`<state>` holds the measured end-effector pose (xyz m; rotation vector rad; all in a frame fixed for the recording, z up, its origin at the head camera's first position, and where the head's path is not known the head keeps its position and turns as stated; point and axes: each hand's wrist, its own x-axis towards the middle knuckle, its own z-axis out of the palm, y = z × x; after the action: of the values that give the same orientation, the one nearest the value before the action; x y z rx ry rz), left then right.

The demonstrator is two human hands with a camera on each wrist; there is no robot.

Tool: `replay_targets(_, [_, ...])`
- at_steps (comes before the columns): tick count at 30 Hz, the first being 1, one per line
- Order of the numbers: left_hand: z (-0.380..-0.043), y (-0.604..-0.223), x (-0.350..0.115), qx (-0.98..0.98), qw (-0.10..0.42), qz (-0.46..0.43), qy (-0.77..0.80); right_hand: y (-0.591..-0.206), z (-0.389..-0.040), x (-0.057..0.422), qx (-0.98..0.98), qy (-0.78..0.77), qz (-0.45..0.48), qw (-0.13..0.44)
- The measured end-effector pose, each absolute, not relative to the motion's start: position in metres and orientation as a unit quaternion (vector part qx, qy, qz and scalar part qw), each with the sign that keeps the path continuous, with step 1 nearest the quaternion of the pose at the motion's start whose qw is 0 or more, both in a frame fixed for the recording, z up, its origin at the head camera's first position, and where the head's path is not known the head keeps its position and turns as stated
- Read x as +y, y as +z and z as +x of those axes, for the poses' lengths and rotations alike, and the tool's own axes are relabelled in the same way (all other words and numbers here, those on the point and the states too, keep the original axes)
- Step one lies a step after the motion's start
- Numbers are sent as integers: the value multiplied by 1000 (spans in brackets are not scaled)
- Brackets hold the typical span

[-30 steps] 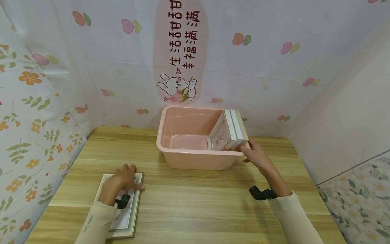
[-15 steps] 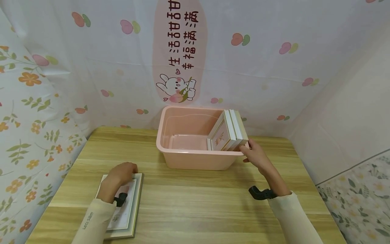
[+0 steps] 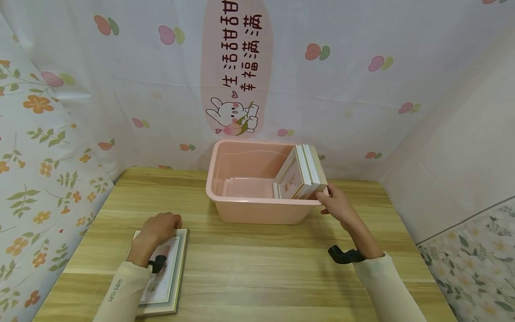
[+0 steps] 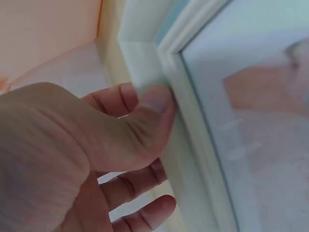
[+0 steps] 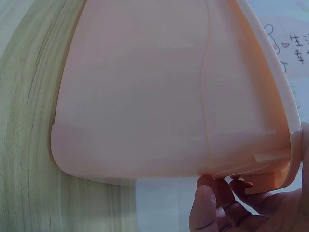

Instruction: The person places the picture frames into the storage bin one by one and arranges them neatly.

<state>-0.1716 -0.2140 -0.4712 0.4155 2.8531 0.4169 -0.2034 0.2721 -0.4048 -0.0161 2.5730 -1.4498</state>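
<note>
On the left of the table lies a picture frame [image 3: 171, 268] with a pale border. My left hand [image 3: 157, 230] bends over its far edge. In the left wrist view, the thumb presses the frame's rim [image 4: 186, 164] and the other fingers reach behind it. A pink plastic bin [image 3: 257, 212] stands at the back of the table. Several white and gold picture frames [image 3: 295, 179] lean upright at its right end. My right hand [image 3: 338, 205] grips the bin's right rim, fingers curled under the lip in the right wrist view.
Behind the wooden table [image 3: 249, 273] hangs a white printed cloth [image 3: 161, 103] with a rabbit and lettering, close to the bin. A flowered cloth [image 3: 40, 188] borders the left side. Black wrist mounts [image 3: 346, 255] sit on both forearms.
The left hand's fingers, spread over the picture frame a second ago, have closed down at its far edge. The right hand and the bin have stayed put.
</note>
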Motion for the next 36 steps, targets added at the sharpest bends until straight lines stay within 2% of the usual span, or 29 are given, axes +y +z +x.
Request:
replay_targets(5, [-169,-475,-214,977,93,146,122,-405,-203,272,868,-488,-4,95])
replay_targets(23, [-177,-466,-211,970,79,188,133,-405,-203,273,870,-484,-1,91])
replay_targets(36, [-171,-403,-187,967,-50,220,118,-405,-204,272,872,-481,2,89])
